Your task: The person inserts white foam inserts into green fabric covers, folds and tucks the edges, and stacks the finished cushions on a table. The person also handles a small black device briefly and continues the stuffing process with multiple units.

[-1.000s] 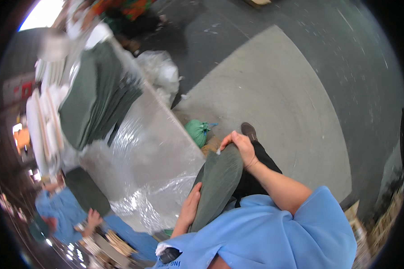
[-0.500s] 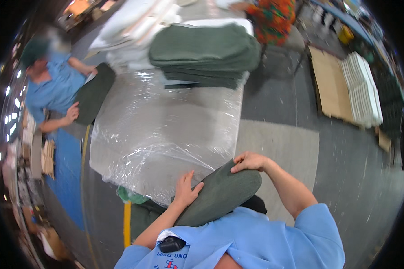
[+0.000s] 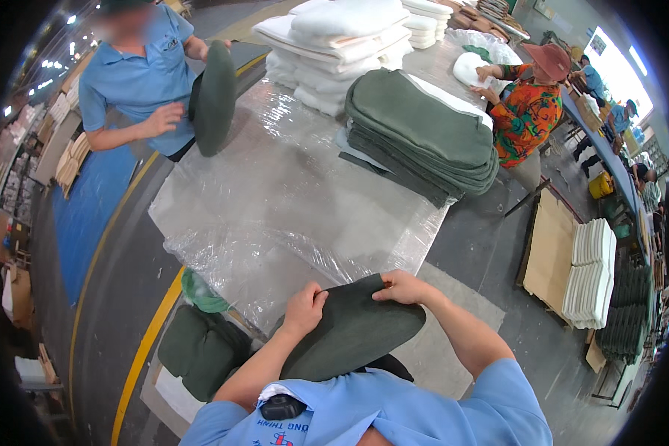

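The green pad (image 3: 353, 334) could slip or sag, likely because the left hand (image 3: 305, 308) and right hand (image 3: 401, 288) seem to grip only its far edge. It spans between both hands and extends nearer than them, at the near end of the desk (image 3: 275, 215).

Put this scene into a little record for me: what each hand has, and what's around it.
Left hand: grips the far edge of a rounded dark green fabric pad
Right hand: grips the same pad's far edge, further right
Table: covered with clear plastic film
On the table: stacked green pads; piled white padding
Lower left: folded dark green fabric
Co-worker at left: blue shirt, holding another green pad
Co-worker at upper right: orange patterned shirt, hands at a white piece
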Tool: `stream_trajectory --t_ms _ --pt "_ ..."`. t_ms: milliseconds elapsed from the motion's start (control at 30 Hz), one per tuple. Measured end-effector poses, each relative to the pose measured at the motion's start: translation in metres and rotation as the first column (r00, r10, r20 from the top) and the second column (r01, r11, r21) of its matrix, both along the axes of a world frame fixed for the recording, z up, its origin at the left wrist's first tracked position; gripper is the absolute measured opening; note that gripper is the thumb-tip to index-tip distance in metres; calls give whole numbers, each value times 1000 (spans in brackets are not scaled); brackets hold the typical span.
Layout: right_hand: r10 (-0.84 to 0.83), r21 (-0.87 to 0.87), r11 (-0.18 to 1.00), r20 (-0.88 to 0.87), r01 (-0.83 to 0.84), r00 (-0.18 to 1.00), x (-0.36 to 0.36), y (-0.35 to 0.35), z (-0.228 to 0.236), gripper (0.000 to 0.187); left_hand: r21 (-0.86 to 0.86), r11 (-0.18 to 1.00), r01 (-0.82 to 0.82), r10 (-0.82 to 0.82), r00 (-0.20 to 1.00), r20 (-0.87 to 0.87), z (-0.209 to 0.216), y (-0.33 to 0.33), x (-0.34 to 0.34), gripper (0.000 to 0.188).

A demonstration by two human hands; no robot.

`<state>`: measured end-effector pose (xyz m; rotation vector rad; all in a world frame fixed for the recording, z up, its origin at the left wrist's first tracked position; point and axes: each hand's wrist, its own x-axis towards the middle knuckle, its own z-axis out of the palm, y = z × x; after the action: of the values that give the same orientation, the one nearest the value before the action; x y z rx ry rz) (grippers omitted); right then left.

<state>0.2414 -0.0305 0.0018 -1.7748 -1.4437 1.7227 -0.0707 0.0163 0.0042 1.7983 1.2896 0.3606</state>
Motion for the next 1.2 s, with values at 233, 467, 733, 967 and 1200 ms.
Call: stream_trajectory --t_ms 233,467,733,967,1200 --pt "60 75 993 368 -94 928 -52 50 8 45 -337 914 227 -355 848 -393 -7 19 -93 45" --pt "-84 88 995 513 45 854 -74 64 -37 40 71 997 -41 69 886 -458 -32 -22 -81 37" --pt "-139 267 964 508 -2 850 -84 60 -37 33 234 950 -209 289 871 -398 -49 -20 -73 36" --pt "-136 313 949 518 -39 845 -82 60 -47 34 200 960 -195 261 885 -385 -48 -17 -74 39" --pt "-17 315 935 501 -164 866 -62 53 -26 37 -54 997 -48 25 929 -370 -13 -17 -100 45"
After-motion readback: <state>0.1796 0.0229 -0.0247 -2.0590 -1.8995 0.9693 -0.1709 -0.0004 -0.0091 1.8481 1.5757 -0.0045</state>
